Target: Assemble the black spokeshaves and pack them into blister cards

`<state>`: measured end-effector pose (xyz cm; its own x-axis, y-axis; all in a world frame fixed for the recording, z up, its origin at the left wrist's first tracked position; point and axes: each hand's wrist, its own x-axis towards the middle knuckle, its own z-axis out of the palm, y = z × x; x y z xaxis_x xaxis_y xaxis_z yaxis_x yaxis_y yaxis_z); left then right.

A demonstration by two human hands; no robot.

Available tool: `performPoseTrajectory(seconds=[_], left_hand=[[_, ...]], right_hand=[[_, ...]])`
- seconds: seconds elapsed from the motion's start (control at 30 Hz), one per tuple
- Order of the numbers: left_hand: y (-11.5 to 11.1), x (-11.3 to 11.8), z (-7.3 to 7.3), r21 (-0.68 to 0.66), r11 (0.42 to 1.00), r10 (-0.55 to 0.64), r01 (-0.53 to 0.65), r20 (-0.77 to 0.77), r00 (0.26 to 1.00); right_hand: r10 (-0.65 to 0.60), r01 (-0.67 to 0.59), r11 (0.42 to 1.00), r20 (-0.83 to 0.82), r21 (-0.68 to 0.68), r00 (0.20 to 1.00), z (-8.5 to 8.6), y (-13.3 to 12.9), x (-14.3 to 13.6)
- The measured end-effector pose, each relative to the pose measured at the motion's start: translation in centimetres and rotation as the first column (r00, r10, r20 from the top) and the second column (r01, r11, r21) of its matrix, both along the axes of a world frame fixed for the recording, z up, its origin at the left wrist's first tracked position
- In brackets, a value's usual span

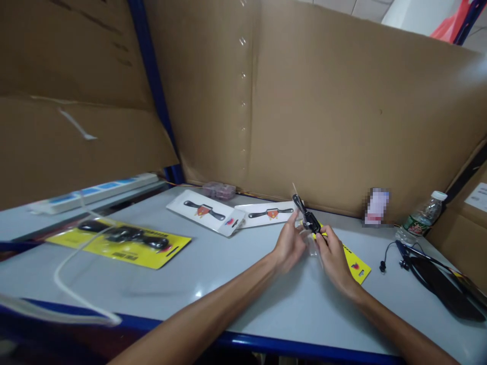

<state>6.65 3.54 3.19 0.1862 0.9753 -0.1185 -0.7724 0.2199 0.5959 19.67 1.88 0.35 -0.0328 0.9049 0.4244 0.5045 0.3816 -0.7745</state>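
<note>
A black two-handled tool (pixel 312 221) is held up at a tilt over the table. My right hand (pixel 335 253) is closed on its lower handle. Beside the tool's middle and upper handle is my left hand (pixel 289 243), slightly blurred, its fingers partly hidden; its hold cannot be made out. Clear plastic (pixel 312 246) hangs between the hands. Under and behind my right hand lies a yellow card (pixel 359 263). Two white cards with pictures of a similar tool, one at the centre left (pixel 182 204) and one behind my left hand (pixel 251 215), rest near the back.
A yellow packaged tool (pixel 152 256) lies at the left, with a white cable (pixel 61 284) arching in front. A power strip (pixel 99 195) is far left. Cardboard (pixel 323 111) walls the back. At the right are a bottle (pixel 420 220), earphones (pixel 383 266) and a dark flat object (pixel 445 289).
</note>
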Motion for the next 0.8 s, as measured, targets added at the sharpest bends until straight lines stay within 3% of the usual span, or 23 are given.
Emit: performPoseTrajectory(seconds=[0.1,0.23,0.37,0.53,0.67,0.8], left_hand=[[0.0,-0.6,0.4,0.034,0.995,-0.100,0.098,0.074,0.992],[0.6,-1.1,0.1,-0.015,0.987,-0.156,0.159,0.119,0.981],[0.8,-0.9,-0.3,-0.057,0.987,-0.143,0.153,0.157,0.977],[0.5,-0.5,-0.6,0.014,0.986,-0.166,0.167,0.214,0.963],[0.7,-0.6,-1.2,0.030,0.977,-0.211,0.210,0.226,0.951],[0.8,-0.6,-1.4,-0.028,0.970,-0.228,0.241,0.225,0.947]], right_hand=[[-0.061,0.033,0.994,0.285,0.103,0.957,0.1,-0.9,-0.4],[-0.135,-0.021,0.963,0.545,0.270,0.828,-0.4,-1.5,-0.6],[-0.229,0.000,0.935,0.604,0.355,0.763,-0.3,-1.6,-0.5],[-0.285,0.003,0.920,0.665,0.391,0.691,0.5,-1.7,-0.3],[-0.273,-0.035,0.934,0.771,0.356,0.575,0.6,-2.1,-0.9],[-0.258,-0.024,0.949,0.814,0.316,0.520,0.5,-2.6,-1.5]])
